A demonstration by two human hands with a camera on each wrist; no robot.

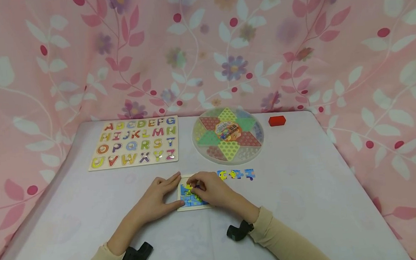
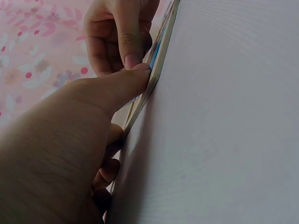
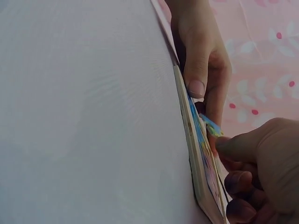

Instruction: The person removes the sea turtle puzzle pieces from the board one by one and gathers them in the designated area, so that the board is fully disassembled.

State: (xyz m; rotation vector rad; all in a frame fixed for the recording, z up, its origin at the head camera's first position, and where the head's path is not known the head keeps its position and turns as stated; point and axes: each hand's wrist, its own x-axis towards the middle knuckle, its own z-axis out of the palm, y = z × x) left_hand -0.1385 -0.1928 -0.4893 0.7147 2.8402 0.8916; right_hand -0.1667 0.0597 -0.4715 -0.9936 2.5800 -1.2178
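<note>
A small jigsaw puzzle board (image 1: 193, 207) with a pale wooden frame and blue and yellow pieces lies on the table. My left hand (image 1: 156, 200) steadies its left side, thumb on the lower left edge and fingers at the upper left corner. Between thumb and fingertips my right hand (image 1: 212, 189) pinches a puzzle piece (image 3: 212, 126), blue and yellow, tilted up over the board in the right wrist view. The right hand hides the board's right part in the head view. Just right of it lie several loose puzzle pieces (image 1: 249, 174) in a row.
Behind the left hand lies a wooden alphabet board (image 1: 138, 164) with coloured letters. A round Chinese checkers board (image 1: 228, 134) sits behind the loose pieces. At the back right is a red block (image 1: 277, 121). A flowered pink curtain (image 1: 202, 46) borders the white table (image 1: 307, 203).
</note>
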